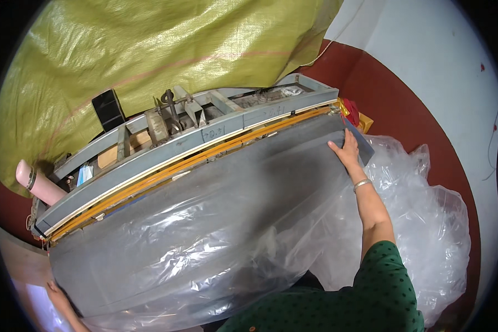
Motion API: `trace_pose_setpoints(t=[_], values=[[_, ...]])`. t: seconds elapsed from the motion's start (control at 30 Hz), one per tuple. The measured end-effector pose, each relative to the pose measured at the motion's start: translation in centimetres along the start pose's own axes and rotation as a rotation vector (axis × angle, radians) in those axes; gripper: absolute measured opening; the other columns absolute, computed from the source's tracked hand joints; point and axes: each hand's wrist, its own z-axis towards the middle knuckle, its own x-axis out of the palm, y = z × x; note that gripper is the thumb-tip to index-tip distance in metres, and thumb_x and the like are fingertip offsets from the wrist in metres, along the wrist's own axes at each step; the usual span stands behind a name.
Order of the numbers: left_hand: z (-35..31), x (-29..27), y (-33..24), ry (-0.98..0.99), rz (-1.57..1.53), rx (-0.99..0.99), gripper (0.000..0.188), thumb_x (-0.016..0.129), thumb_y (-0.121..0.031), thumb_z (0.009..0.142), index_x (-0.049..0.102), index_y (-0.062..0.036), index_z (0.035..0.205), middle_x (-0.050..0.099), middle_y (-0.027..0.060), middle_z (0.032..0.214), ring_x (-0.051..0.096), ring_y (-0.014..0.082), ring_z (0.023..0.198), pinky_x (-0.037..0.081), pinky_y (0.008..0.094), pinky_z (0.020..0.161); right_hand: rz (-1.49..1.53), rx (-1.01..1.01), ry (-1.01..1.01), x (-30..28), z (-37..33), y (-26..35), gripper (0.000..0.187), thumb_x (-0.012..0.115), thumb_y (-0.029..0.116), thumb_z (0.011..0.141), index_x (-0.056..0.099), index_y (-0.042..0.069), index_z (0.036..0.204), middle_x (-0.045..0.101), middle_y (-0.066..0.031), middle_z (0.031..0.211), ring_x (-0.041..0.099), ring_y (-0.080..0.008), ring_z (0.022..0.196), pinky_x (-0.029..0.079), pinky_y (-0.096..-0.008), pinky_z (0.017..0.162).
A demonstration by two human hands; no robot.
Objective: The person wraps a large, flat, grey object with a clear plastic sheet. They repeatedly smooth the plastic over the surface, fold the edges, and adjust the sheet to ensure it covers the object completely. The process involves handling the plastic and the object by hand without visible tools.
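Observation:
A sheet of clear plastic film (191, 249) lies over a long dark grey work surface and hangs in folds toward me. At the right end, my right hand (347, 150) rests on the film with thumb and fingers spread, a bracelet on its wrist. My left hand (60, 299) is at the near left corner, against the edge of the film-covered surface. Its visible fingers are stretched out, while part of the hand is cut off by the surface's edge and the film.
A grey metal frame (177, 143) with yellow-orange strips (205, 158) runs along the far side. On it are a pink bottle (41, 183), a dark phone (108, 110) and metal clamp parts (172, 110). A yellow woven sheet (166, 50) hangs behind; bunched clear plastic (426, 221) lies right.

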Motion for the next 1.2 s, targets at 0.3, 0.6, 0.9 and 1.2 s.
trace_pose_setpoints(t=[0.3, 0.6, 0.9, 1.2], values=[[-3.7, 0.0, -4.0, 0.086, -0.030, 0.079, 0.052, 0.039, -0.038, 0.094, 0.040, 0.0015, 0.128, 0.043, 0.0199, 0.130, 0.040, 0.0308, 0.120, 0.028, 0.0345, 0.101, 0.238, -0.472, 0.107, 1.1, -2.2, 3.1, 0.079, 0.051, 0.054, 0.081, 0.024, 0.008, 0.139, 0.021, -0.0186, 0.144, 0.016, -0.0310, 0.134, 0.021, -0.0490, 0.104], [-1.8, 1.1, 1.2, 0.111, -0.396, 0.052, 0.058, 0.036, -0.044, 0.094, 0.052, 0.0081, 0.113, 0.057, 0.0189, 0.111, 0.053, 0.0266, 0.102, 0.037, 0.0330, 0.092, -0.320, -0.041, 0.209, -4.8, -3.4, 0.3, 0.066, 0.040, 0.053, 0.087, 0.031, 0.010, 0.137, 0.024, -0.0134, 0.144, 0.017, -0.0301, 0.134, 0.017, -0.0500, 0.104], [-5.5, -0.1, 6.3, -0.182, -0.321, -0.098, 0.056, 0.038, -0.042, 0.094, 0.049, 0.0077, 0.118, 0.054, 0.0202, 0.118, 0.051, 0.0293, 0.107, 0.037, 0.0327, 0.094, -0.375, -0.162, 0.443, -5.9, -1.3, 5.8, 0.056, 0.043, 0.050, 0.086, 0.047, 0.012, 0.126, 0.040, -0.0105, 0.134, 0.030, -0.0299, 0.127, 0.025, -0.0502, 0.101], [-35.4, -7.4, 7.5, -0.331, -0.411, -0.334, 0.041, 0.052, -0.028, 0.089, 0.049, -0.0025, 0.121, 0.051, 0.0159, 0.121, 0.048, 0.0260, 0.111, 0.037, 0.0346, 0.094, 0.129, -0.316, 0.425, 2.5, 1.5, 4.2, 0.067, 0.043, 0.048, 0.088, 0.035, -0.002, 0.132, 0.033, -0.0184, 0.139, 0.030, -0.0294, 0.129, 0.022, -0.0374, 0.106]])
